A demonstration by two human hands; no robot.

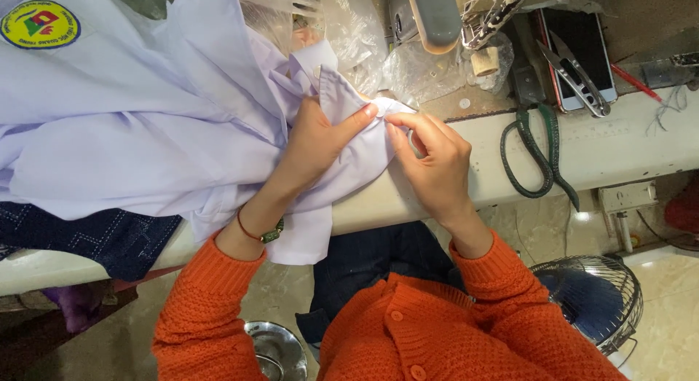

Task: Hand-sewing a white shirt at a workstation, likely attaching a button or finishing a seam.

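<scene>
Pale lilac cotton shirt (145,126) fills the upper left of the frame; my left hand (317,137) pinches its folded collar at centre, my right hand (429,155) pinches the edge beside it, green-handled scissors (539,159) lying right.

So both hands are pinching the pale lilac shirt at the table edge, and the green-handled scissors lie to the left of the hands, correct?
Not quite. Both the left hand and the right hand do pinch the pale lilac shirt at the table edge, but the green-handled scissors lie to the right of the hands, as the head view shows.
</scene>
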